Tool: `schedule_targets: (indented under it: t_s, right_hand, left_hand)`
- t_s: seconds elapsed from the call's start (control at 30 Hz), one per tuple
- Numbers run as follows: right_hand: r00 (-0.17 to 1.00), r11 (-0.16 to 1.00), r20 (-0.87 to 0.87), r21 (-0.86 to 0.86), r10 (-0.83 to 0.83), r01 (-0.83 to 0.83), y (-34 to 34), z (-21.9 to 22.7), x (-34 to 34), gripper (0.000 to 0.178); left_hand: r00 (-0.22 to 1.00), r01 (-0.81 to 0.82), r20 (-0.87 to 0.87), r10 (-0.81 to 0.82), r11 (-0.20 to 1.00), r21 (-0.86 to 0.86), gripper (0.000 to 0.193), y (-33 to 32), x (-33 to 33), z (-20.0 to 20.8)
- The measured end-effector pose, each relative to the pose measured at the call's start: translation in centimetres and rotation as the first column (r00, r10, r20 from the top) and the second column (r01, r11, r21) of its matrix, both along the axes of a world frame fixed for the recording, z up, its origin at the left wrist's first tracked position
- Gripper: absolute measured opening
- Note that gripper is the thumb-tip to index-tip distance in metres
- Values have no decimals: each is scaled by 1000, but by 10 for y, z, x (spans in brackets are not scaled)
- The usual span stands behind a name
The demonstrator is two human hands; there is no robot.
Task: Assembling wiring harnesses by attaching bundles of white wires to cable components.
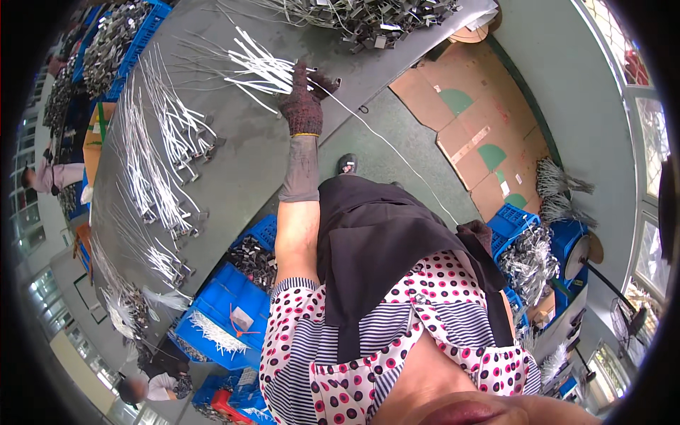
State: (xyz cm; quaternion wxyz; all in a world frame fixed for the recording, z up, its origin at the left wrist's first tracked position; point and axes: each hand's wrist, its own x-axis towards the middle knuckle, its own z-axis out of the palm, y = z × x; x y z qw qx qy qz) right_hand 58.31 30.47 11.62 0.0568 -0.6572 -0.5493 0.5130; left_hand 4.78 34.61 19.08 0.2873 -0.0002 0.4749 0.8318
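Note:
My left hand [303, 106], in a dark knitted glove with a grey sleeve guard, reaches over the grey table. Its fingers are at the end of a bundle of white-sleeved wires [258, 65] and close on a thin white wire [382, 137]; part of the grip is hidden. That wire runs slackly across my front to my right hand [476, 235], also in a dark glove, low by my right side. There the fingers look curled around the wire's other end, though they are mostly hidden. A small shiny piece shows beside my left fingertips.
More bundles of white wires [145, 152] lie along the table's left part. A heap of dark metal-ended parts [382, 21] covers its far side. Blue crates [219, 312] stand below the near edge, others [513, 223] at my right. Flattened cardboard [467, 127] lies beyond the floor. Other people are at the left.

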Motion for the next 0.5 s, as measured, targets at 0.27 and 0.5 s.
schedule_targets:
  t_s: [0.27, 0.5]
  right_hand:
    - [982, 992, -141, 24, 125, -123, 60, 7, -118, 23]
    - [803, 854, -332, 353, 495, -381, 71, 55, -252, 30]
  left_hand:
    - [942, 332, 36, -333, 913, -237, 26, -32, 35, -11]
    - [977, 173, 131, -170, 985, -15, 25, -19, 5, -37]
